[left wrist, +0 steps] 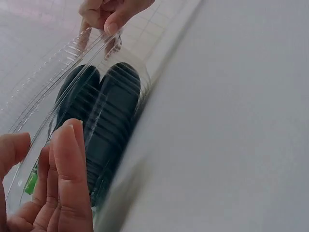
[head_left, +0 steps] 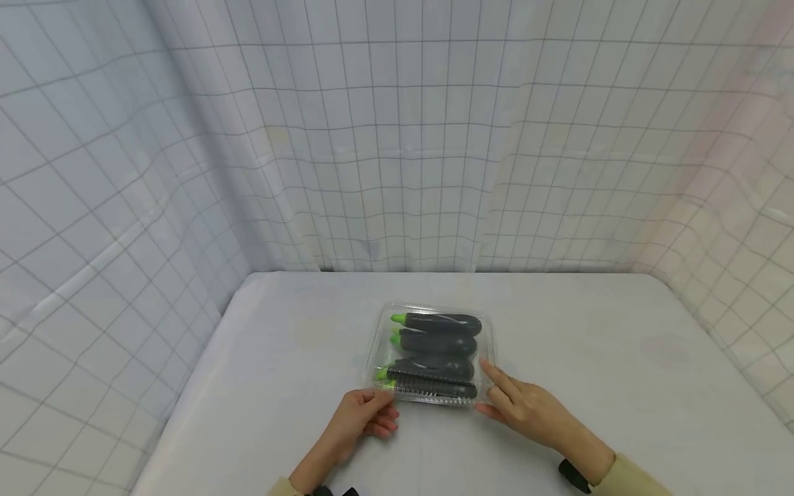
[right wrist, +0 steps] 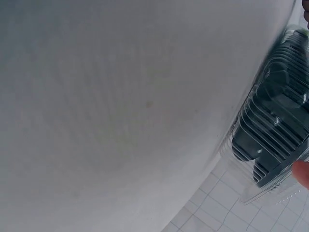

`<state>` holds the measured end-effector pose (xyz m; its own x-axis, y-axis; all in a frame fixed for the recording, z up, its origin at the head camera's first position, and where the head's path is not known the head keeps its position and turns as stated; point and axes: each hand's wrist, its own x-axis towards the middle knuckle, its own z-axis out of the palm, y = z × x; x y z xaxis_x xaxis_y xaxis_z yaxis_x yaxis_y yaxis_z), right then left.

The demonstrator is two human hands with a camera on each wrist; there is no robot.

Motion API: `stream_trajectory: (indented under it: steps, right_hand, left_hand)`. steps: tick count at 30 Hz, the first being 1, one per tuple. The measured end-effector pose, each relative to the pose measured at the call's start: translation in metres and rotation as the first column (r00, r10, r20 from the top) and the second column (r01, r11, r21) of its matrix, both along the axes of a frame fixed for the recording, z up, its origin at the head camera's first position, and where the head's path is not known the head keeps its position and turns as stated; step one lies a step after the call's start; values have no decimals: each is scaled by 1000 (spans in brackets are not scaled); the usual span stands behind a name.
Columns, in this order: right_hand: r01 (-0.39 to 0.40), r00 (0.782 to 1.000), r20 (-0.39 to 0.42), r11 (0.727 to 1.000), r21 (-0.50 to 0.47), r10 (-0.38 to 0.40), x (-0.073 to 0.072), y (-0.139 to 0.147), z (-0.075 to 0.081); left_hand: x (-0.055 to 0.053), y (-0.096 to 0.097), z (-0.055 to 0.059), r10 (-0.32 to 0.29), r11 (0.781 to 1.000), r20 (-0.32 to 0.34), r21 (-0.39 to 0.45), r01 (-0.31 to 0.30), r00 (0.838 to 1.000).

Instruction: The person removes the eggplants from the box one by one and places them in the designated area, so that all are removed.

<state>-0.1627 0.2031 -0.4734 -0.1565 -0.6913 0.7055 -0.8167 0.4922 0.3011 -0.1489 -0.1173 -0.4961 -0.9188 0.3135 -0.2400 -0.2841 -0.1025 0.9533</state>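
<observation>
A clear plastic clamshell box [head_left: 380,344] lies on the white table, holding several dark eggplants [head_left: 437,344] with green stem ends. Ribbed clear walls run along its sides; whether the lid is fully fastened I cannot tell. My left hand [head_left: 366,417] is at the near left corner, thumb and fingers apart on either side of the rim in the left wrist view. At the near right corner, my right hand [head_left: 527,410] pinches the rim between thumb [right wrist: 301,173] and index finger, the index stretched along the right side in the head view.
A white covered table [head_left: 620,344] extends around the box. White curtains [head_left: 397,151] with a dark grid stand behind it and along both sides. Dark straps [head_left: 573,477] sit at the wrists, beside pale yellow sleeves [head_left: 626,479].
</observation>
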Motion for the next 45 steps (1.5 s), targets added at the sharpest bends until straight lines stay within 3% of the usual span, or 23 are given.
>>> stream_trajectory:
  steps: [3, 10, 20, 30, 45]
  right_hand:
    - [-31, 1000, -2, 999, -27, 31, -1, 0, 0]
    - [-79, 997, -19, 997, -25, 79, 1, -1, 2]
    - [-54, 998, -38, 997, -49, 52, 3, -3, 6]
    - [14, 1000, 10, 996, -92, -13, 5, -8, 12]
    - [40, 997, 77, 984, -172, -27, -1, -4, 29]
  left_hand:
    - [1, 4, -2, -13, 1000, -14, 9, 13, 1000]
    - [2, 6, -4, 29, 999, -34, 32, -28, 999]
    - [3, 9, -6, 48, 998, -64, 49, -45, 997]
    - [3, 11, -9, 68, 997, -116, 50, -62, 991]
    - [4, 13, -11, 130, 991, -164, 41, -125, 978]
